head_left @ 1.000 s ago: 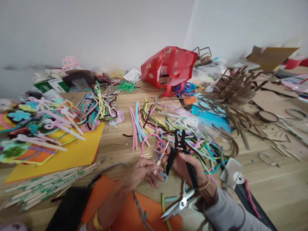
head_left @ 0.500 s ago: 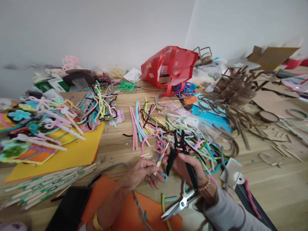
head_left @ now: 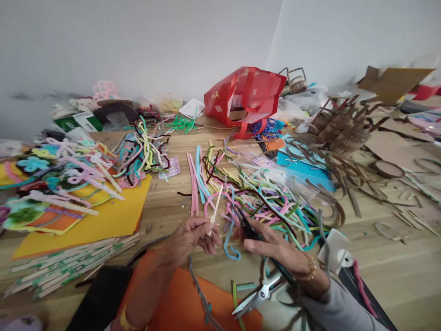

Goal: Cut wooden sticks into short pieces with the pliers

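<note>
My left hand (head_left: 191, 236) pinches a thin pale stick (head_left: 216, 207) that points up and away over the wooden table (head_left: 396, 266). My right hand (head_left: 275, 250) is closed around black-handled pliers (head_left: 248, 226), which lie low and tilted toward the heap of coloured pipe cleaners (head_left: 262, 197). A blue pipe cleaner with a hooked end (head_left: 229, 243) lies between my two hands. Silver scissors (head_left: 258, 296) rest just under my right wrist.
Orange paper (head_left: 182, 303) and a black phone (head_left: 99, 301) lie near me. Yellow paper (head_left: 103, 220) with pipe-cleaner flowers (head_left: 58, 179) sits left, a red bag (head_left: 246, 94) at the back, cardboard strips and baskets (head_left: 341, 126) right, pale sticks (head_left: 69, 264) front left.
My right hand has lowered the pliers from upright to nearly flat against the pipe cleaners. My left hand moved left and raised the stick away from the pliers.
</note>
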Motion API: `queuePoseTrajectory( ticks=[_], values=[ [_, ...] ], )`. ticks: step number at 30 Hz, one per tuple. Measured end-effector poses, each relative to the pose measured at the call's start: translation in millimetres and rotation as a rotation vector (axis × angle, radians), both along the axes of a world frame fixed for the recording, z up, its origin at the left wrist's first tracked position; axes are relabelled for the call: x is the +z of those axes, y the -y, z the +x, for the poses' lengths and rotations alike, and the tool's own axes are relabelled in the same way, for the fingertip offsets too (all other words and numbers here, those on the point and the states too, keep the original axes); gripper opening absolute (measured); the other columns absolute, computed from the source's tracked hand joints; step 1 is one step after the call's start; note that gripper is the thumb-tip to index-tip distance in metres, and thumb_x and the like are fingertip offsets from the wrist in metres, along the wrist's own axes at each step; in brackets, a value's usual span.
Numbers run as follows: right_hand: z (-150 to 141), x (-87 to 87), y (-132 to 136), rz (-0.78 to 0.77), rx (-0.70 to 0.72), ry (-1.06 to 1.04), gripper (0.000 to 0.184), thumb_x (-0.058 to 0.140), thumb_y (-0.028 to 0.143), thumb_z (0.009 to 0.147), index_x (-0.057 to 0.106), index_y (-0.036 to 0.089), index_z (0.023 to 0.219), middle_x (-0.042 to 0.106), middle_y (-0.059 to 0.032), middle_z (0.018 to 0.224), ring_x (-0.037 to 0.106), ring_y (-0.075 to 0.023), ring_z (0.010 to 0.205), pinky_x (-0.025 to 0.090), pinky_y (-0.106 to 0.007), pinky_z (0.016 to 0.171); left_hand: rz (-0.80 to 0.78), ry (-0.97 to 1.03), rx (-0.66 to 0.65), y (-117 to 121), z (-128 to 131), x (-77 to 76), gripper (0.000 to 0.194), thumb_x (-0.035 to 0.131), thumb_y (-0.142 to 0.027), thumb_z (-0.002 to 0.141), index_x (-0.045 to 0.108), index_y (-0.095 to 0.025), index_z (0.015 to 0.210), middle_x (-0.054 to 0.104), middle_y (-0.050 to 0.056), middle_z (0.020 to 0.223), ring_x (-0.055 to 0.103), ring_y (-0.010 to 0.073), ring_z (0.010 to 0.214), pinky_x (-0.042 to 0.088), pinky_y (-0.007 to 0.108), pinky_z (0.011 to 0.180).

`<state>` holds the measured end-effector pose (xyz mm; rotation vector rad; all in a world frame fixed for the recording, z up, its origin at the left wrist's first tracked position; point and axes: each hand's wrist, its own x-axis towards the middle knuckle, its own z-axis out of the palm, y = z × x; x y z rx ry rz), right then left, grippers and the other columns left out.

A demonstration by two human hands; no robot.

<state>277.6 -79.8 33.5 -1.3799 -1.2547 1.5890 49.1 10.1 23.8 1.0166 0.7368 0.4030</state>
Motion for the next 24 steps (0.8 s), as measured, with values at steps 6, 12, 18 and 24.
queuePoseTrajectory(
  ticks=[6, 12, 18, 24],
  values=[
    [-4, 16.6, 0, -0.002, 0.125, 0.218, 0.063, 0.062, 0.054, 0.082, 0.052, 0.018, 0.133, 0.064, -0.0084, 0.119, 0.055, -0.0305, 0.112, 0.042, -0.041, 0.096, 0.068, 0.011, -0.058, 0, 1, 6.0, 0.034, 0.066, -0.044, 0.080, 0.065, -0.011, 0.080, 0.072, 0.005, 0.070, 0.064, 0.0124, 0.052, 0.050, 0.021, 0.053],
    [-6, 17.8, -1, 0.001, 0.176, 0.276, 0.060, 0.060, 0.053, 0.083, 0.054, 0.019, 0.131, 0.063, -0.0080, 0.121, 0.055, -0.0311, 0.112, 0.043, -0.041, 0.095, 0.138, -0.011, -0.139, 3, 4, 4.2, 0.033, 0.062, -0.044, 0.084, 0.065, -0.012, 0.085, 0.072, 0.006, 0.073, 0.067, 0.0158, 0.057, 0.053, 0.025, 0.056],
    [-4, 18.6, -3, 0.094, 0.221, 0.218, 0.054, 0.061, 0.048, 0.084, 0.055, 0.022, 0.131, 0.063, -0.0052, 0.121, 0.054, -0.0287, 0.112, 0.040, -0.039, 0.097, 0.185, -0.064, -0.220, 5, 11, 9.6, 0.036, 0.057, -0.047, 0.086, 0.065, -0.012, 0.079, 0.071, 0.005, 0.070, 0.066, 0.0142, 0.056, 0.051, 0.022, 0.054],
    [-4, 13.4, -3, 0.086, 0.236, 0.172, 0.058, 0.061, 0.051, 0.084, 0.053, 0.022, 0.133, 0.064, -0.0055, 0.117, 0.055, -0.0271, 0.109, 0.043, -0.036, 0.093, 0.174, -0.088, -0.228, 9, 18, 14.1, 0.038, 0.060, -0.050, 0.082, 0.064, -0.013, 0.074, 0.068, 0.003, 0.064, 0.064, 0.0135, 0.053, 0.049, 0.020, 0.051]
  ],
)
